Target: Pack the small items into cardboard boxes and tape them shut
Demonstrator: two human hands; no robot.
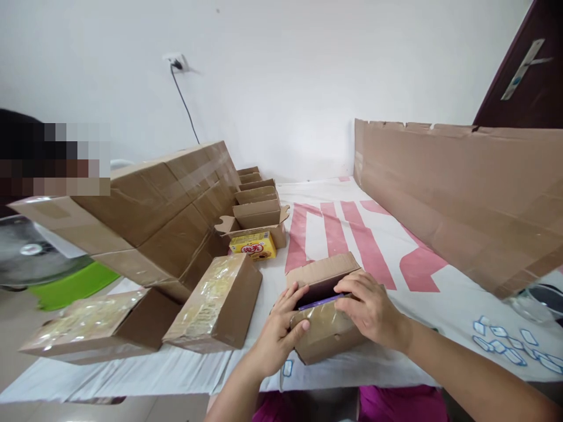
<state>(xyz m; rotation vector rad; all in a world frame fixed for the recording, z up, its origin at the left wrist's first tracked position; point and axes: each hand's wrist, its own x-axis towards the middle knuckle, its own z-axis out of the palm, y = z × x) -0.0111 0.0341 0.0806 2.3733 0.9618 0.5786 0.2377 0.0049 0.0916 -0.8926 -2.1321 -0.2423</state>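
Observation:
A small cardboard box (329, 337) stands on the table near its front edge, with its back flap raised. Inside the opening a strip of something purple (323, 302) shows; the rest of it is hidden. My left hand (281, 328) grips the box's left end, thumb on the front panel and fingers over the side. My right hand (373, 305) curls over the right end, its fingertips at the opening beside the purple thing. A small white tag with a blue edge (287, 368) lies just left of the box.
Two taped cardboard boxes (215, 299) stand at left, near a yellow snack box (253, 246) and a row of open boxes (257, 214). Tall cardboard panels rise left (176, 205) and right (457, 193). Blue-edged tags (499, 340) lie at right. Another person's head is far left.

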